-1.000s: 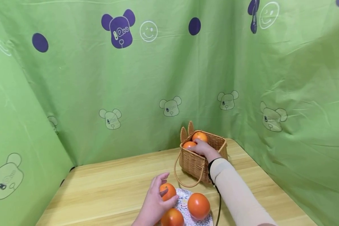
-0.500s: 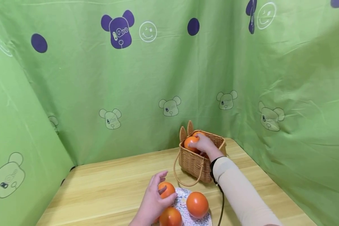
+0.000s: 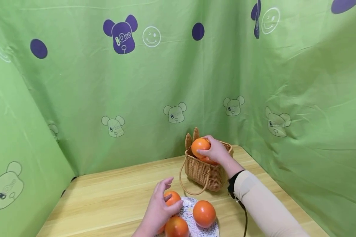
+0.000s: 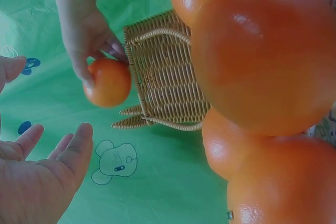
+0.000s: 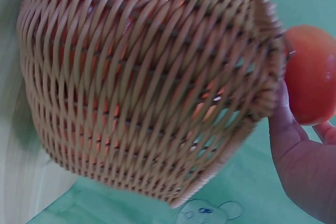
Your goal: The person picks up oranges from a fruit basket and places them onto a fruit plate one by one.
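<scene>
My right hand (image 3: 219, 153) grips an orange (image 3: 199, 147) just above the rim of a wicker basket (image 3: 200, 171) with rabbit ears. In the right wrist view, thumb and fingers hold this orange (image 5: 312, 74) beside the basket opening. Below it, another orange (image 3: 208, 160) shows inside the basket. My left hand (image 3: 157, 208), its fingers spread and relaxed, is over the left side of a patterned plate (image 3: 187, 203). Several oranges lie there, including one at the right (image 3: 204, 214) and one at the front (image 3: 177, 227). From the left wrist, the left hand (image 4: 42, 174) appears apart from the oranges.
The basket's thin handle (image 3: 192, 193) hangs down on its near side, above the wooden table (image 3: 112, 197). Green printed curtains (image 3: 77, 98) close off the back and sides. A dark cable (image 3: 245, 219) runs from the right wrist.
My right hand has lifted the orange from inside the basket to above its rim. The left hand has stayed over the plate. The head view has shifted slightly.
</scene>
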`<state>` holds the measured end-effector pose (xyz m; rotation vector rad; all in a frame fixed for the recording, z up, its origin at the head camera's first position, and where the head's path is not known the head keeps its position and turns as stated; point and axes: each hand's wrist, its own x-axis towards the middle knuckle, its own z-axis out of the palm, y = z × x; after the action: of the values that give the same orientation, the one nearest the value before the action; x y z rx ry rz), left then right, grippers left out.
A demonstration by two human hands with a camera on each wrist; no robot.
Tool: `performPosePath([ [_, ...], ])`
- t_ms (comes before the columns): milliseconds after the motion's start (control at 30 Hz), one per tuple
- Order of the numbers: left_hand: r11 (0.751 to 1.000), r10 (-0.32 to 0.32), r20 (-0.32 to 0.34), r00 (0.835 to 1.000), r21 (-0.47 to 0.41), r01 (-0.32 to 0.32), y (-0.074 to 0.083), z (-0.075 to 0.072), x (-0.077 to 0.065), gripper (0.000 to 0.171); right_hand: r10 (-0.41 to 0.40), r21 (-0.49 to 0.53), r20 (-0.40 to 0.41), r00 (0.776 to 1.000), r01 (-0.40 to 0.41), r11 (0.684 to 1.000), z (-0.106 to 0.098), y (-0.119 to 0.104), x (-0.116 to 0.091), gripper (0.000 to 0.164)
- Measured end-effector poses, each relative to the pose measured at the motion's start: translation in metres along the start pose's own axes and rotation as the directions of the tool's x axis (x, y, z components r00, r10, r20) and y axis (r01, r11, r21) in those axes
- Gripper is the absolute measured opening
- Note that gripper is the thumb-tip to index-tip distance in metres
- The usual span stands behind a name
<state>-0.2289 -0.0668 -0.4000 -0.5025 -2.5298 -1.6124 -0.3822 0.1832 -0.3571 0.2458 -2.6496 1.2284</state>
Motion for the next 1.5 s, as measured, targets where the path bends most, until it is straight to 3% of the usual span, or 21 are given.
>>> performPosePath([
  [233, 1.0, 0.02, -0.03, 0.999, 0.014, -0.02, 0.002, -0.002, 0.003, 0.068, -0.118, 0.076, 0.009, 0.993, 0.117, 0.99, 0.007, -0.025, -0.026, 0.062],
  [433, 0.998, 0.053, -0.076, 0.996, 0.029, -0.051, 0.004, -0.002, 0.008, 0.067, -0.21, 0.213, 0.05, 0.976, 0.195, 0.957, 0.017, -0.045, -0.051, 0.062],
  [700, 0.995, 0.098, -0.153, 0.983, -0.019, -0.102, 0.006, -0.003, 0.014, 0.067, -0.344, 0.305, 0.168, 0.924, 0.283, 0.909, 0.034, -0.056, -0.077, 0.06],
  [1033, 0.991, 0.115, -0.183, 0.976, -0.041, -0.124, 0.004, -0.005, 0.018, 0.07, -0.376, 0.373, 0.284, 0.882, 0.26, 0.891, 0.045, -0.065, -0.09, 0.058],
  [1333, 0.992, 0.124, -0.175, 0.977, -0.013, -0.128, 0.004, -0.003, 0.02, 0.073, -0.376, 0.328, 0.32, 0.87, 0.27, 0.905, 0.045, -0.064, -0.093, 0.057],
  [1500, 0.987, 0.152, -0.137, 0.979, 0.069, -0.143, 0.001, -0.004, 0.021, 0.074, -0.361, 0.296, 0.35, 0.865, 0.263, 0.918, 0.043, -0.06, -0.093, 0.063],
])
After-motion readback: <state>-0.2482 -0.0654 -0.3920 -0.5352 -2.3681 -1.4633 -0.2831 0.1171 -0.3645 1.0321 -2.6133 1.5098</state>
